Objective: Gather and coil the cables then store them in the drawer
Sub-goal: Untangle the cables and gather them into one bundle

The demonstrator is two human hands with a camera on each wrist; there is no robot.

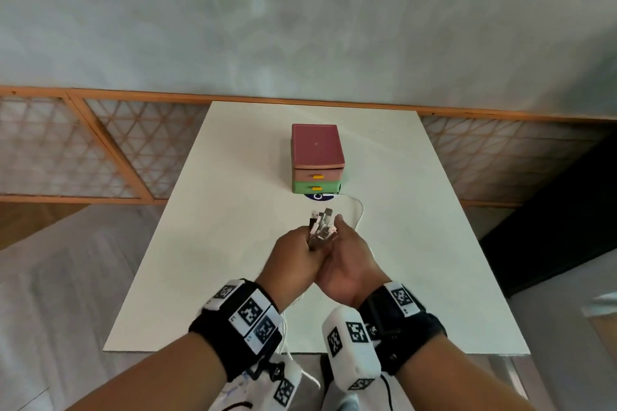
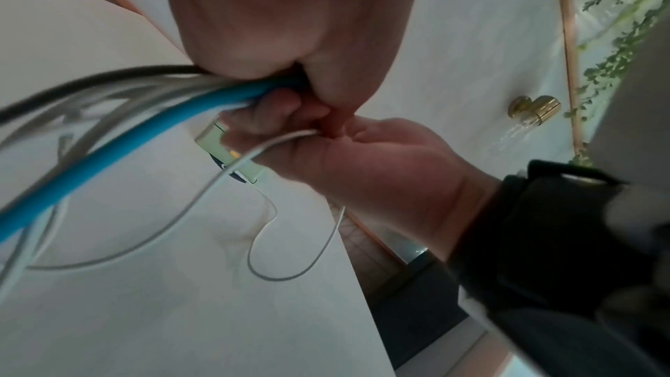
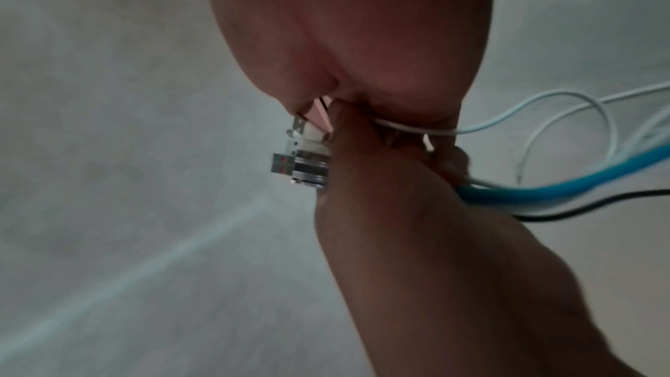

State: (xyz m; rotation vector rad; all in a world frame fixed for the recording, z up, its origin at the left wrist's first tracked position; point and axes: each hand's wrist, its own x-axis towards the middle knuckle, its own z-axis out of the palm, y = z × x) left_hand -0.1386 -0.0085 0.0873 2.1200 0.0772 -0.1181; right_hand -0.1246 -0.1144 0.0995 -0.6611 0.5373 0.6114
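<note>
The cables are held as a bundle above the near middle of the white table, plug ends pointing away. They are gripped in the curled fingers of the left hand; a thin white cable is pinched by the right hand, pressed alongside. The drawer unit stands farther back, both drawers closed.

White table is filling centre frame. Small drawer unit is sitting on it, upper centre, over a dark blue disc. Thin white cable is trailing on the surface just right of the unit's base.
</note>
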